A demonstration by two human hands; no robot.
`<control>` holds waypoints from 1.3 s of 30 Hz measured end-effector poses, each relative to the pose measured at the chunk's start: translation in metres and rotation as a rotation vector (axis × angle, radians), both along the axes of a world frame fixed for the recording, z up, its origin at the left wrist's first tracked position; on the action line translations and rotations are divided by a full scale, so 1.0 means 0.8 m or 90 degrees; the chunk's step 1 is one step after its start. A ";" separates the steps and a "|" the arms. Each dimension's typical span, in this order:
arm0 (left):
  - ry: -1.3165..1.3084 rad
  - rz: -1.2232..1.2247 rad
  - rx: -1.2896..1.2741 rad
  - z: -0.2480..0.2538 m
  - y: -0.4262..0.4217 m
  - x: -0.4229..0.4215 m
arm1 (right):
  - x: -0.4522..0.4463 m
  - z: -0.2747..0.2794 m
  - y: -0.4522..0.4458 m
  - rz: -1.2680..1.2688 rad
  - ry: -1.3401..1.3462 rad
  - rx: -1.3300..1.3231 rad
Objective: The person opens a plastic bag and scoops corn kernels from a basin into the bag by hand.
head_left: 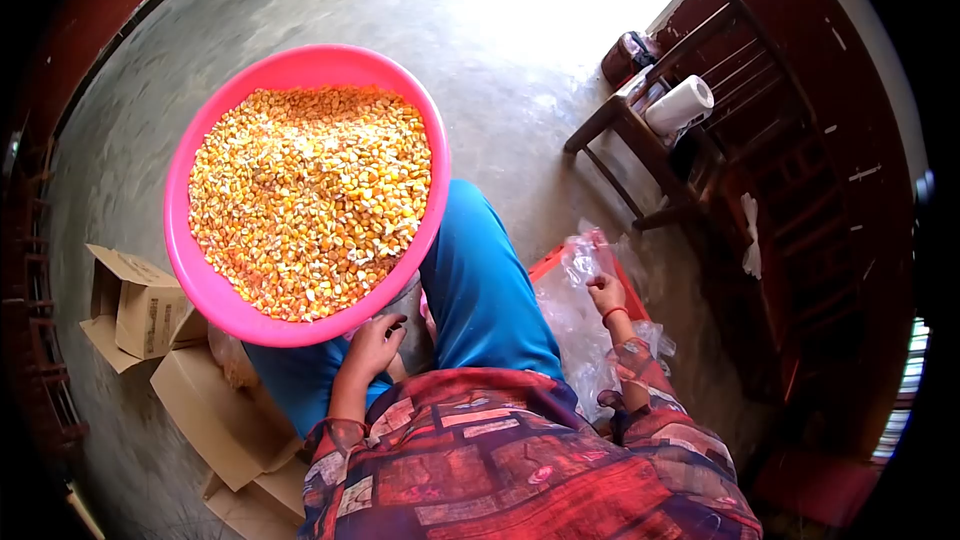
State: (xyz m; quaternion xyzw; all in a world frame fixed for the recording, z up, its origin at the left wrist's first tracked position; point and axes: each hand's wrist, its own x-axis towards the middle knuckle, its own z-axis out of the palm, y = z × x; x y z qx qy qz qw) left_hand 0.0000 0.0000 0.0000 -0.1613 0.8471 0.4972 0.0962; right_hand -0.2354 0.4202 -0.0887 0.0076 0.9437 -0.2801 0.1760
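Note:
A pink basin (pixel 440 130) full of corn kernels (pixel 310 195) is in front of me at the left, by my knees. Just below its rim my left hand (pixel 375 345) hangs over my lap, fingers loosely bent and apart, holding nothing that I can see. Out to the right, my right hand (pixel 605 292) pinches a clear plastic bag (pixel 588 258) at the top of a heap of such bags. The heap lies in a red crate (pixel 632 292) beside my leg. Where one bag ends and another begins is hard to make out.
Opened cardboard boxes (pixel 215 410) stand on the floor at the left. A wooden chair (pixel 640 145) at the right carries a white roll (pixel 680 105), with a dark red container (pixel 628 58) behind it. Bright light falls on the concrete floor (pixel 500 100).

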 end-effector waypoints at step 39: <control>0.161 -0.215 0.505 0.177 0.010 0.011 | -0.060 0.329 -0.156 0.067 -0.042 -0.647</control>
